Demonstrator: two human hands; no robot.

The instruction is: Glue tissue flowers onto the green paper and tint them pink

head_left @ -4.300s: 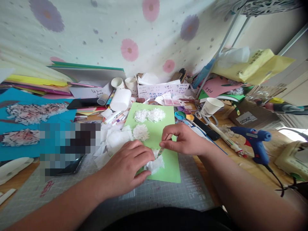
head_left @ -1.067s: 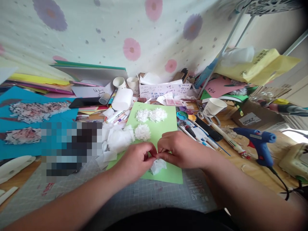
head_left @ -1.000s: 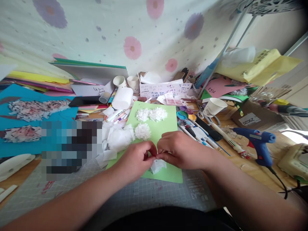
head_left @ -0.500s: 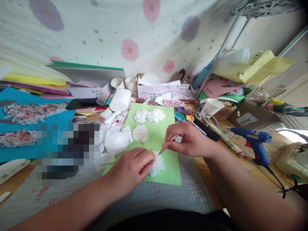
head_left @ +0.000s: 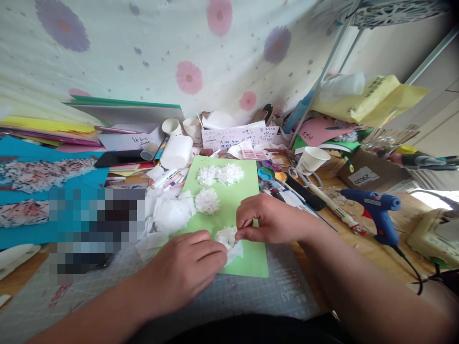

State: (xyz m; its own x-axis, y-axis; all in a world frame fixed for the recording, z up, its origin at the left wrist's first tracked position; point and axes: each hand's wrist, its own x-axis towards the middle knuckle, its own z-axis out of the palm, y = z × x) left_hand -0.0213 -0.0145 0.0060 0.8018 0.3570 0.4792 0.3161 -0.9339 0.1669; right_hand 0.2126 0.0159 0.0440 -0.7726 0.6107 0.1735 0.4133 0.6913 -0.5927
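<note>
A crumpled white tissue-paper flower (head_left: 223, 235) lies near the front edge of a light green sheet (head_left: 240, 205). My left hand (head_left: 191, 267) pinches its left side, with thumb and fingertips partly hidden. From the right, my right hand (head_left: 267, 217) reaches to the flower's middle, its thumb and forefinger pressed together. Whatever sits between those fingertips is too small to make out. Farther up the sheet are three ruffled white paper flowers: a pair, with one flower (head_left: 230, 174) on the right, and a single flower (head_left: 207, 201) below them.
Loose white tissue paper (head_left: 172, 212) is heaped left of the sheet. A grey cutting mat (head_left: 251, 294) lies underneath. To the right are paint pots (head_left: 266, 174), scissors (head_left: 304, 177), a paper cup (head_left: 312, 159) and a blue glue gun (head_left: 382, 210). Blue sheets (head_left: 77, 179) bear shredded-paper shapes at left.
My right hand has come down and left onto the flower; the thin pointed tool seen in it earlier no longer shows. My left hand has shifted slightly down and left. More ruffled folds show.
</note>
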